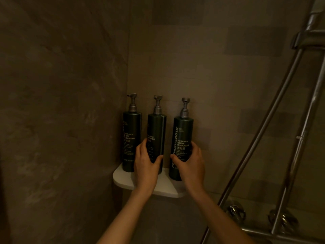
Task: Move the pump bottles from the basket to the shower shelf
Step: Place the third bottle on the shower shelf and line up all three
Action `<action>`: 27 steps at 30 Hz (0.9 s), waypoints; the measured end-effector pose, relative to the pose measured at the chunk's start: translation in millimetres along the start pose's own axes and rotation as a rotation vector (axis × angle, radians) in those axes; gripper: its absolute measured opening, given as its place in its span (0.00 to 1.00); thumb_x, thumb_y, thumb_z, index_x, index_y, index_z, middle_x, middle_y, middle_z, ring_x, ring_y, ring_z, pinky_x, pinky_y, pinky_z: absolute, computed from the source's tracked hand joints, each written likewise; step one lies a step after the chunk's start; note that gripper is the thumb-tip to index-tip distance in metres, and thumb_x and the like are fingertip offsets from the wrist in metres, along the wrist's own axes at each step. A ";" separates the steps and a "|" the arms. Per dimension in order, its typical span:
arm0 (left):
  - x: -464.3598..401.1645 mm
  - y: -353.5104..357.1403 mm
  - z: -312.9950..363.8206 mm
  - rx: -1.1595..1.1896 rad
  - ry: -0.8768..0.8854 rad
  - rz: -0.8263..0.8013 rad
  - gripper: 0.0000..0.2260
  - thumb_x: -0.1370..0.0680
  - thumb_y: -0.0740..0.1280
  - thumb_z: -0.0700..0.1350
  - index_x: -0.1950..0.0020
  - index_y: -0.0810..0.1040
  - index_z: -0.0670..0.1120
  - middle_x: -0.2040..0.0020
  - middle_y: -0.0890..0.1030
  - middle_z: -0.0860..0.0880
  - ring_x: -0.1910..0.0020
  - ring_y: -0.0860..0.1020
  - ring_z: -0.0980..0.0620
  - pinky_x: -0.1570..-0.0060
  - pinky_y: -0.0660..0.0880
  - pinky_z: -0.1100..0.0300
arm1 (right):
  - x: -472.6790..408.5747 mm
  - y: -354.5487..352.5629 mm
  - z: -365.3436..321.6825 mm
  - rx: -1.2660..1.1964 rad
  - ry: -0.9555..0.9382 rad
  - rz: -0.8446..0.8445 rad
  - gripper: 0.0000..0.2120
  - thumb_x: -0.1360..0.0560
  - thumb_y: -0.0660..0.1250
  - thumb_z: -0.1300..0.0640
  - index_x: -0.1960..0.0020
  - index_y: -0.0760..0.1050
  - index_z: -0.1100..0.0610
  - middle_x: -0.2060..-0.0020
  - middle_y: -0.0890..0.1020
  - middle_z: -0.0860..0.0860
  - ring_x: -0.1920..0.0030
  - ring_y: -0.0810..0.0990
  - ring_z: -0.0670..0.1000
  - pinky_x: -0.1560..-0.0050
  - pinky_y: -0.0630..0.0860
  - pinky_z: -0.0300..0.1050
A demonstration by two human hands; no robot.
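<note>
Three dark green plastic pump bottles (pixel 132 138) upright on white rounded corner shelf (pixel 121 176); left hand (pixel 146 162) clasping middle bottle (pixel 156 136), right hand (pixel 191 162) clasping rightmost bottle (pixel 182 136)

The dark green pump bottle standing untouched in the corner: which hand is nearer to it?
Left. The left hand grips the middle shampoo bottle right beside the corner bottle; the right hand holds the rightmost body cleanser bottle, one bottle farther away.
</note>
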State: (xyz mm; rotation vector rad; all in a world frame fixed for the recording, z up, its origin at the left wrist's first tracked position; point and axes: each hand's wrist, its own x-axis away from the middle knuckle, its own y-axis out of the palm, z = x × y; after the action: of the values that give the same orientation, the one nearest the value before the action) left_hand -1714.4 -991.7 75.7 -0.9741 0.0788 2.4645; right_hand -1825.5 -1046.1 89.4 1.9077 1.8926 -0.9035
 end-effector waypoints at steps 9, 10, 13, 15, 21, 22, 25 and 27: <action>-1.2 -0.6 -0.3 0.034 -0.015 -0.008 0.32 0.29 0.72 0.42 0.27 0.62 0.50 0.31 0.68 0.49 0.33 0.67 0.53 0.35 0.66 0.57 | 1.3 0.7 -1.5 -0.003 -0.010 -0.010 0.34 0.34 0.76 0.52 0.31 0.67 0.52 0.39 0.76 0.49 0.43 0.76 0.48 0.47 0.74 0.44; -1.3 -0.6 -0.1 0.034 -0.014 -0.011 0.32 0.29 0.72 0.42 0.27 0.62 0.50 0.31 0.68 0.49 0.33 0.67 0.53 0.35 0.66 0.56 | 1.3 0.5 -1.7 -0.004 -0.008 -0.015 0.34 0.34 0.76 0.52 0.31 0.67 0.53 0.39 0.76 0.49 0.42 0.76 0.49 0.47 0.74 0.45; -1.6 -1.3 0.8 0.037 -0.016 -0.017 0.32 0.29 0.72 0.42 0.27 0.62 0.49 0.31 0.68 0.49 0.33 0.68 0.52 0.34 0.68 0.53 | 1.2 0.3 -2.5 -0.005 -0.006 -0.025 0.34 0.33 0.76 0.51 0.31 0.66 0.53 0.39 0.76 0.49 0.42 0.76 0.49 0.46 0.75 0.46; -1.7 -2.2 1.5 0.043 -0.023 -0.020 0.32 0.29 0.72 0.41 0.27 0.62 0.49 0.31 0.68 0.48 0.33 0.68 0.51 0.34 0.68 0.52 | 1.1 0.3 -2.7 -0.003 -0.007 -0.028 0.34 0.33 0.76 0.51 0.31 0.66 0.53 0.39 0.75 0.49 0.42 0.76 0.49 0.46 0.75 0.45; -2.1 -3.8 3.7 0.031 -0.024 -0.026 0.33 0.29 0.72 0.41 0.27 0.62 0.47 0.31 0.68 0.47 0.32 0.68 0.50 0.33 0.68 0.49 | 0.3 -0.5 -1.7 -0.008 -0.006 -0.033 0.34 0.33 0.75 0.52 0.31 0.66 0.52 0.39 0.75 0.49 0.42 0.75 0.48 0.47 0.73 0.43; -1.9 -4.1 4.0 0.030 -0.026 -0.029 0.33 0.29 0.72 0.41 0.27 0.62 0.47 0.31 0.68 0.47 0.32 0.67 0.50 0.33 0.68 0.50 | 0.5 -0.3 -1.7 -0.003 -0.008 -0.033 0.34 0.33 0.75 0.52 0.31 0.66 0.52 0.39 0.75 0.49 0.43 0.75 0.47 0.47 0.73 0.42; -1.3 -4.7 4.3 0.025 -0.025 -0.034 0.33 0.29 0.72 0.41 0.27 0.62 0.47 0.31 0.68 0.47 0.32 0.67 0.50 0.33 0.67 0.51 | 0.7 0.5 -1.0 0.005 -0.013 -0.034 0.33 0.33 0.75 0.52 0.31 0.66 0.52 0.40 0.75 0.49 0.45 0.74 0.45 0.50 0.71 0.40; -1.2 -5.0 4.3 0.020 -0.020 -0.033 0.33 0.29 0.72 0.41 0.27 0.62 0.47 0.31 0.68 0.46 0.32 0.67 0.50 0.33 0.67 0.51 | 1.1 0.8 -0.3 0.000 -0.011 -0.040 0.33 0.32 0.75 0.52 0.31 0.66 0.52 0.40 0.75 0.49 0.45 0.74 0.45 0.50 0.71 0.40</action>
State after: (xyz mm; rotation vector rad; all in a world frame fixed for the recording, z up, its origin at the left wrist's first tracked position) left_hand -1714.0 -986.8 80.2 -0.9341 0.0801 2.4379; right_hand -1824.7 -1045.1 88.7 1.8672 1.9313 -0.9240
